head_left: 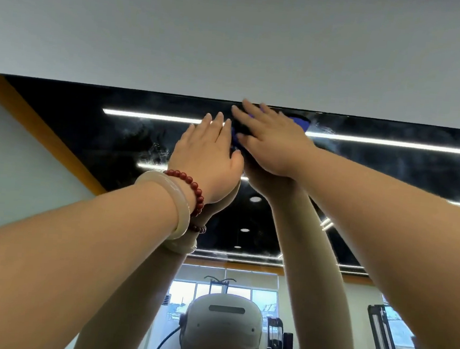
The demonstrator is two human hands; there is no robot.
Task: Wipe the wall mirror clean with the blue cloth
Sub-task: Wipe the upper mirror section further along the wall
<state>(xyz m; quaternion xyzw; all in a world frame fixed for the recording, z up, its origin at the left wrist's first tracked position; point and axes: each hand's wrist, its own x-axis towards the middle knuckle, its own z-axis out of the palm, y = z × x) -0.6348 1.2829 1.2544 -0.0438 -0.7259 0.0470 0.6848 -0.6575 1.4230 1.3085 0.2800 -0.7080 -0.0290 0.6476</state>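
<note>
Forearms nearest, both bare, reaching up and forward. The left wrist carries a pale translucent stone bangle (175,197) and a dark-red round-bead bracelet (194,190).

Left hand (208,158): flat on the glass, fingers straight and close together, holding nothing. Its thumb lies just beside the cloth's lower edge.

Right hand (270,141): also flat, fingers straight, palm pressing the soft crumpled blue cloth (301,122) against the large frameless glass wall mirror (87,134).

Cloth position: at the mirror's top edge, right of centre and mostly hidden under the right hand. Blue shows past the hand at the right and in the gap between the two hands.

Step in hand, as I read it: wiping the uppermost strip. It likely goes best with even palm pressure, long overlapping passes along the edge, and the cloth spread wider so that skin stays off the glass. The bare left palm may leave fresh prints, so it should probably come off.

Mirror's look:
- The upper glass is dark and reflects a black ceiling with white light strips.
- Whitish smears (158,151) sit left of the left hand.
- Hazy streaks (324,127) sit right of the cloth.
- A plain grey-white wall (235,35) is above.
</note>
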